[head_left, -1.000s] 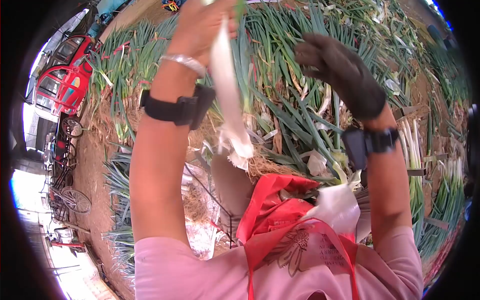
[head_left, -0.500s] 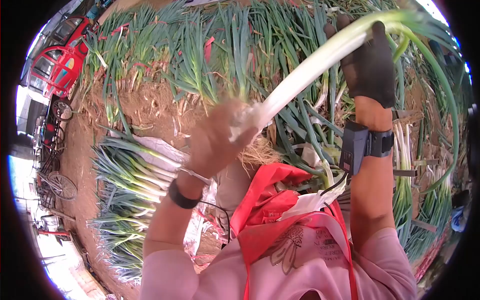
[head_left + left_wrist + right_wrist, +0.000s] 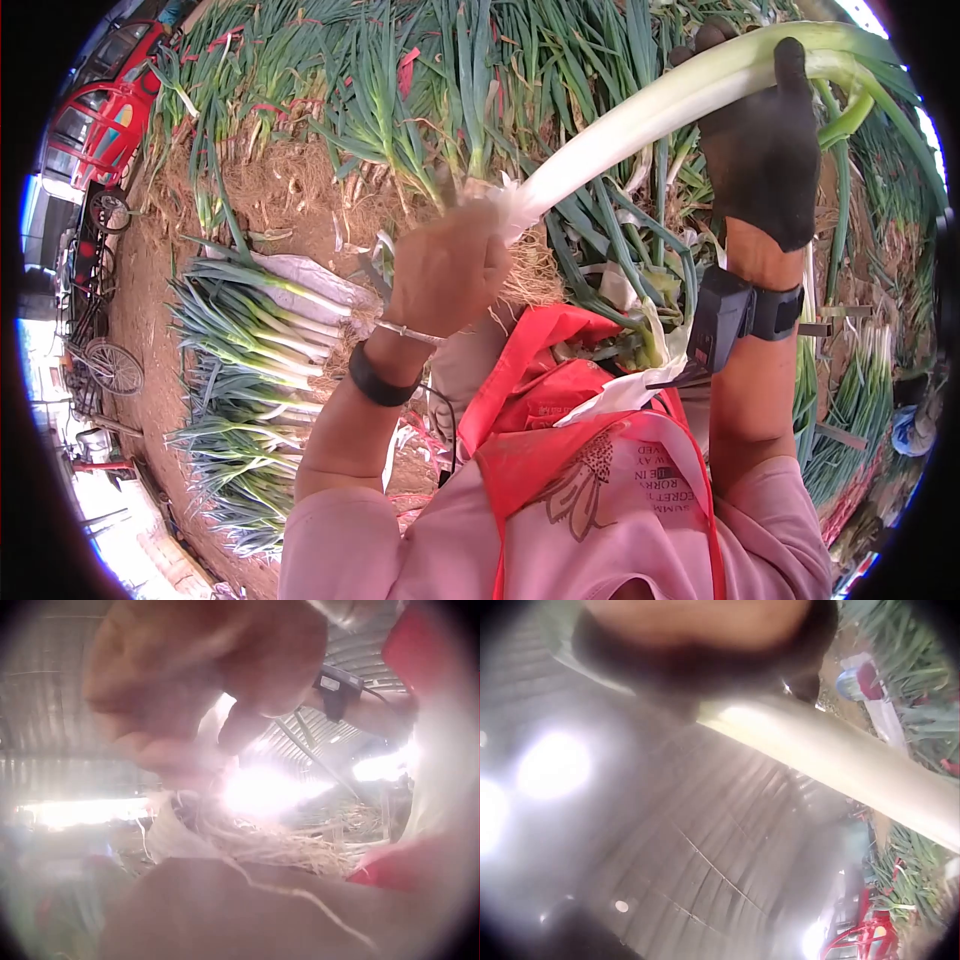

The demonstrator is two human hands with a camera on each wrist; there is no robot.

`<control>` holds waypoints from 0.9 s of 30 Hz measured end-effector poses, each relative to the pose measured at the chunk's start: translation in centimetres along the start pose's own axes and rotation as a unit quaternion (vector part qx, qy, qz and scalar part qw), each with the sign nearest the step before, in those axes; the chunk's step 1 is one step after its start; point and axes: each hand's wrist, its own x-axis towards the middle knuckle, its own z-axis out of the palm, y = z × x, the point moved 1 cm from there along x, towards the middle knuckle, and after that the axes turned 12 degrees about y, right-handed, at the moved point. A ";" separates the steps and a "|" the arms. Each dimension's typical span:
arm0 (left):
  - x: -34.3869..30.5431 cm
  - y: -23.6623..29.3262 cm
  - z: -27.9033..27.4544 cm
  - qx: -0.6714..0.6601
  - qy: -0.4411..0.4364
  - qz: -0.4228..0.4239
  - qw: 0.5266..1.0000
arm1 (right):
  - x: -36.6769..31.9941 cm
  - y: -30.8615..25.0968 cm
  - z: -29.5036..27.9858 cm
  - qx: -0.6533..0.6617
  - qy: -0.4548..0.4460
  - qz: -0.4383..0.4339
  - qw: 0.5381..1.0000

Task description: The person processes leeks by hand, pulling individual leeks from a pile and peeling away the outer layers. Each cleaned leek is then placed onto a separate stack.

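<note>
A large green onion (image 3: 630, 125) with a thick white stalk slants up to the right in the head view, its green leaves bending over at the far right. My gloved right hand (image 3: 762, 165) grips it where white turns green, with the thumb laid over the stalk. At the root end, my bare left hand (image 3: 448, 265) has its fingers curled against the stalk's base, pinching there. Ragged pale skin (image 3: 513, 203) flares beside the knuckles, and stringy roots (image 3: 530, 270) hang below. In the left wrist view, curled fingers (image 3: 247, 667) stand over white skin (image 3: 176, 836) and pale roots.
Unpeeled green onions (image 3: 400, 90) lie in rows ahead. Cleaned ones (image 3: 260, 330) lie piled at the left, and more (image 3: 860, 400) at the right. A red apron (image 3: 540, 375) with scraps in it covers the lap. A red vehicle (image 3: 105, 110) and bicycle (image 3: 115, 365) stand far left.
The left hand came down from the leafy end to the root end. The right hand, free a second ago, took the stalk, which swung from upright to slanting right. Both hands then shifted slightly.
</note>
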 end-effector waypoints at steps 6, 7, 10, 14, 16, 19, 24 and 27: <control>0.2 -0.3 1.0 0.029 -0.004 -0.003 1.000 | -5.2 0.2 4.1 -0.014 0.002 -0.104 0.995; 0.3 -0.5 1.3 0.029 0.019 0.011 0.999 | -5.4 0.2 4.5 -0.015 0.010 -0.134 0.991; 0.7 -1.1 2.1 0.044 -0.026 -0.033 0.998 | -4.6 0.5 4.6 -0.051 0.104 -0.148 0.982; 1.3 -2.8 2.5 -0.028 -0.028 -0.002 0.999 | -2.2 0.5 1.7 -0.008 0.026 -0.077 0.997; 1.5 -3.3 2.5 -0.131 -0.036 -0.096 0.986 | -0.5 0.3 0.0 0.002 0.005 -0.062 0.998; 1.2 -4.4 3.3 -0.173 -0.061 -0.093 0.979 | 1.0 0.4 -0.5 0.131 -0.246 0.045 0.959; -0.4 -6.2 4.9 -0.226 -0.053 -0.089 0.969 | 2.2 -0.1 -0.9 0.168 -0.216 0.102 0.956; -0.8 -5.5 4.4 -0.266 -0.001 -0.110 0.958 | 3.7 0.1 -1.5 0.150 -0.185 0.108 0.965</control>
